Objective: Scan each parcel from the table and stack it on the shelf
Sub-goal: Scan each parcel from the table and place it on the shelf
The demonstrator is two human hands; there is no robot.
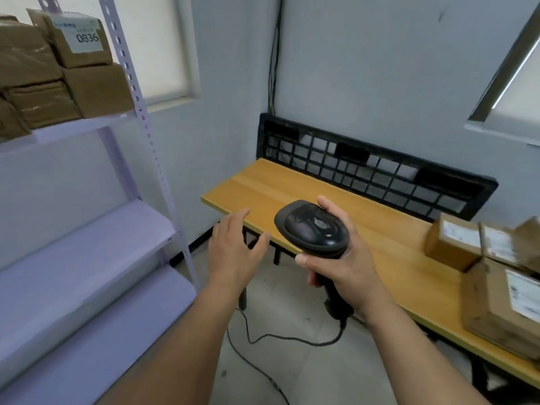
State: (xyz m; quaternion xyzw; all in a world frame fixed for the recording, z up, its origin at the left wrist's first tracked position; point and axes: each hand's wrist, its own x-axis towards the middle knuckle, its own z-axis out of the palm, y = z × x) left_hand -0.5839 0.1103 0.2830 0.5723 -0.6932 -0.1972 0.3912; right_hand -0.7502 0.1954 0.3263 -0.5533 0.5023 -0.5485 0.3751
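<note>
My right hand [347, 258] grips a black handheld barcode scanner [312, 226] by its handle, over the front edge of the wooden table [292, 188]. Its cable [280, 337] trails down to the floor. My left hand [233, 247] hovers open just left of the scanner, holding nothing. Brown cardboard parcels with white labels [455, 244] [502, 305] lie at the table's right end. On the top level of the pale metal shelf [87, 229] at the left, several brown parcels are stacked; one [79, 39] bears a label reading 0836.
A black plastic grid pallet [374, 168] leans against the wall behind the table. The lower shelf levels hold nothing. Black cables run up the wall corner. Grey floor lies between shelf and table.
</note>
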